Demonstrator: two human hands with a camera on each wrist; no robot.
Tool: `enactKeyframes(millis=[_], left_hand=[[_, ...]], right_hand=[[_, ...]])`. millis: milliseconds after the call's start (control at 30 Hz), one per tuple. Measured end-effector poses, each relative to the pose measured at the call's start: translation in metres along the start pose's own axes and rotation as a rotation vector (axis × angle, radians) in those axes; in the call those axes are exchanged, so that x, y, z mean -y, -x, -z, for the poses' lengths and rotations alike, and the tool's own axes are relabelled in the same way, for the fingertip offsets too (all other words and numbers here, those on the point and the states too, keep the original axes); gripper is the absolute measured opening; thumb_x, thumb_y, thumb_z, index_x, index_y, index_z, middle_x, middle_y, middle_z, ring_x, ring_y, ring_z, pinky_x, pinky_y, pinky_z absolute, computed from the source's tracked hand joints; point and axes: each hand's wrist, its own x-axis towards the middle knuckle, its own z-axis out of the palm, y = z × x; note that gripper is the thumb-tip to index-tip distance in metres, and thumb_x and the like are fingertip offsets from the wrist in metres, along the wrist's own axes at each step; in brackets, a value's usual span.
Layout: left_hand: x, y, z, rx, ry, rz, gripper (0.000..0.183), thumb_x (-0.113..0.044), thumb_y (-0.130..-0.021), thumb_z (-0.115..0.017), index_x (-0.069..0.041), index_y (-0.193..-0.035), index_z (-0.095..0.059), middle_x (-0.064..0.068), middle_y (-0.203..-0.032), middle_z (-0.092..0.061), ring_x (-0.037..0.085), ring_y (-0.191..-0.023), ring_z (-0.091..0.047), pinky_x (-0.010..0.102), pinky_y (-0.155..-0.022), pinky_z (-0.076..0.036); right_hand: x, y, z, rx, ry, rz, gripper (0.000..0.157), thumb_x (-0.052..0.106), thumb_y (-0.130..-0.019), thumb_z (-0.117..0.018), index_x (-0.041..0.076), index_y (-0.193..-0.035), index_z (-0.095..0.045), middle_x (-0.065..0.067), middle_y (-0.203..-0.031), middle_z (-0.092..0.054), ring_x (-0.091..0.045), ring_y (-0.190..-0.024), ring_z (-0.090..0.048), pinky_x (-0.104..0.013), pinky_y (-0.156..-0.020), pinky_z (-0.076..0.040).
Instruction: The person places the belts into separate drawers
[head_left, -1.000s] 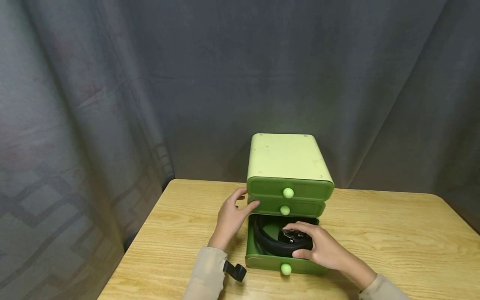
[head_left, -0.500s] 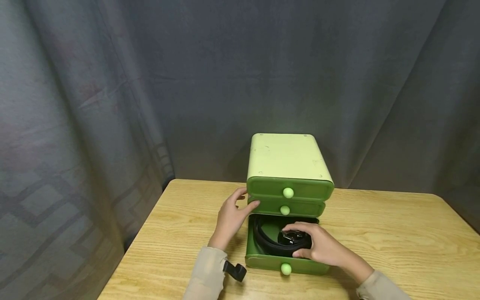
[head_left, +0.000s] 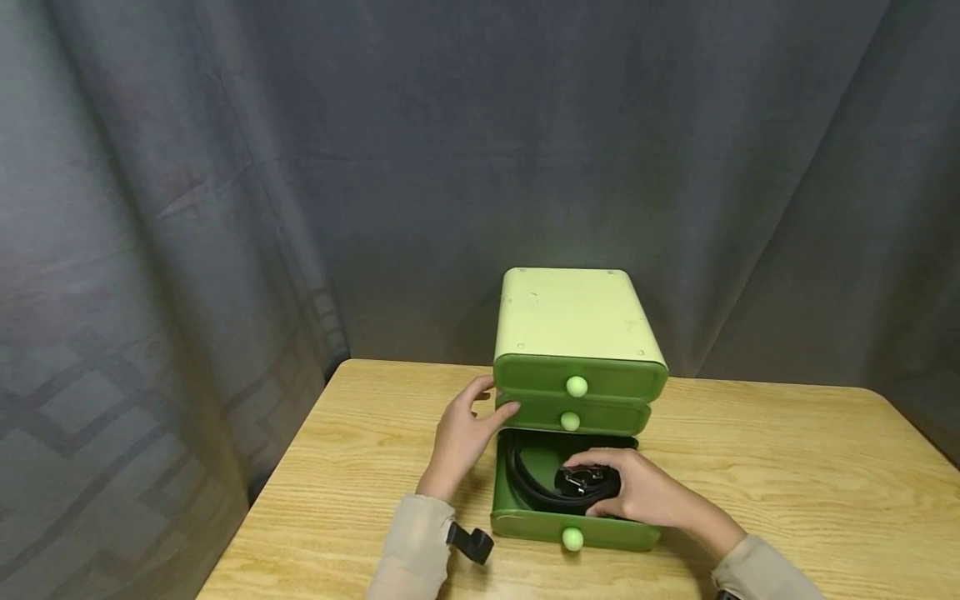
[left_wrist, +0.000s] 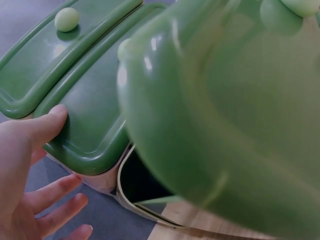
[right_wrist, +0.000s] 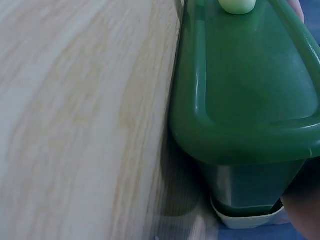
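Observation:
A drawer cabinet (head_left: 573, 312) with a pale green top stands on the table. Its bottom drawer (head_left: 525, 523) is pulled out, and the two drawers above it are closed. Inside the bottom drawer lies a coiled black belt (head_left: 551, 500) with a shiny metal buckle. My right hand (head_left: 645, 492) reaches in from the right and grips the coil between thumb and fingers. My left hand (head_left: 461, 429) rests at the cabinet's left side. In the left wrist view its thumb (left_wrist: 47, 127) presses the middle drawer's front (left_wrist: 95, 115), with the other fingers spread beside the cabinet.
The wooden table (head_left: 360, 467) extends to both sides of the cabinet. Grey curtains (head_left: 450, 167) hang behind it and to the left. Round pale knobs (head_left: 572, 539) stick out from the drawer fronts. A black strap (head_left: 470, 542) is on the left sleeve.
The belt coil has sunk slightly and looks slimmer at the front of the drawer. My right hand has shifted a little with it. The left hand stays still.

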Motion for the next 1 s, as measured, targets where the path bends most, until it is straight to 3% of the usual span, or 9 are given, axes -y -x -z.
enactKeyframes(millis=[400,600,1000], left_hand=[[0.0009,0.0001,-0.0008,-0.004,-0.005,0.000,0.051,-0.052,-0.086,-0.073,-0.029,-0.131,-0.063,-0.010,-0.132,-0.060,0.019,-0.120,-0.054,0.045,-0.096,-0.046],[0.0008,0.0002,-0.0005,-0.001,-0.004,-0.002,0.051,-0.052,-0.086,-0.073,-0.029,-0.131,-0.062,-0.009,-0.132,-0.060,0.019,-0.120,-0.054,0.045,-0.096,-0.046],[0.0010,0.0007,-0.0010,-0.005,-0.007,0.003,0.050,-0.052,-0.086,-0.073,-0.030,-0.131,-0.062,-0.010,-0.131,-0.060,0.018,-0.120,-0.053,0.045,-0.096,-0.046]], right_hand=[[-0.0024,0.0000,0.0007,0.076,-0.042,0.008,0.047,0.015,-0.079,-0.085,0.008,-0.123,-0.067,-0.006,-0.118,-0.069,-0.018,-0.108,-0.063,-0.033,-0.087,-0.054],[-0.0023,-0.0005,-0.0001,0.077,-0.013,-0.007,0.048,0.009,-0.075,-0.086,0.009,-0.120,-0.068,-0.005,-0.115,-0.069,-0.014,-0.104,-0.063,-0.032,-0.084,-0.055],[-0.0008,-0.0034,-0.0016,0.099,0.044,-0.040,0.051,0.008,-0.073,-0.088,0.014,-0.120,-0.068,-0.005,-0.115,-0.068,-0.019,-0.103,-0.064,-0.034,-0.082,-0.055]])
